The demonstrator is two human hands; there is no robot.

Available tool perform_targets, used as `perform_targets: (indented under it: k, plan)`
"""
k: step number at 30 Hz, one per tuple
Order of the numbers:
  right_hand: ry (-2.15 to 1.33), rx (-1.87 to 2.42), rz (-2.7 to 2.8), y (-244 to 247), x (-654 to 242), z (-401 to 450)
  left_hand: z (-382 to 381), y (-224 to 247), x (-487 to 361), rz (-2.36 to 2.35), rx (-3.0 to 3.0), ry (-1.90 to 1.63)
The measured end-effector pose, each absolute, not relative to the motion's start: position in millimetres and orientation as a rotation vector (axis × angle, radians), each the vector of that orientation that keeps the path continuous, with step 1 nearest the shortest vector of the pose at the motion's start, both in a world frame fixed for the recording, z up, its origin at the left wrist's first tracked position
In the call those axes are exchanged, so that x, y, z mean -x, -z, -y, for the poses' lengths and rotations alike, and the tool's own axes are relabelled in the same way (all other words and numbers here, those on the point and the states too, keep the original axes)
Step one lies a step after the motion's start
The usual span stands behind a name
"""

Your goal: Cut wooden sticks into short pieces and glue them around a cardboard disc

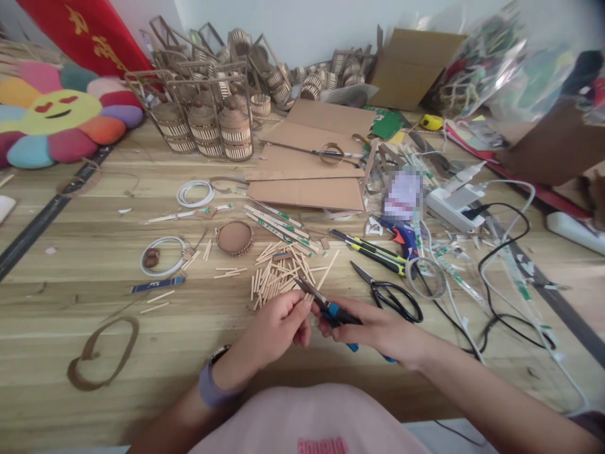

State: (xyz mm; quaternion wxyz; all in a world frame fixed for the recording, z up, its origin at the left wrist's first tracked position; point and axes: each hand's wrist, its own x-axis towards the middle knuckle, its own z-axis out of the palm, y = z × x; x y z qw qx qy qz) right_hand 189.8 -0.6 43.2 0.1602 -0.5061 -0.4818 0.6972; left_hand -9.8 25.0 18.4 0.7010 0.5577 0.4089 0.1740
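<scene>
My left hand is closed in a pinch on short wooden sticks, whose ends show at the fingertips; how many is unclear. In my right hand is a pair of cutting pliers with blue and black handles, its jaws at the sticks by my left fingers. Just beyond both hands lies a loose pile of cut wooden sticks. A small round tray with a woven rim sits behind the pile to the left. Black-handled scissors rest right of the pliers.
Utility knives, a blue glue gun, a tape roll and tangled cables lie to the right. Flat cardboard and small lidded baskets in frames stand behind. Coiled white tubing and a brown strip are left.
</scene>
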Motion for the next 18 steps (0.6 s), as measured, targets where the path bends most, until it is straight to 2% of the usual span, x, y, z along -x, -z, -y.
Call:
perform_targets:
  k: [12,18]
  plan:
    - [-1.987,1.506,1.379,-46.6,-185.5,1.8,-23.8,-22.9,10.0,-0.967,-1.297,-0.361]
    - [-1.733,1.525,1.699,-41.4,-183.5,3.2,-24.1,-23.4,10.4,-0.983,-1.358,-0.348]
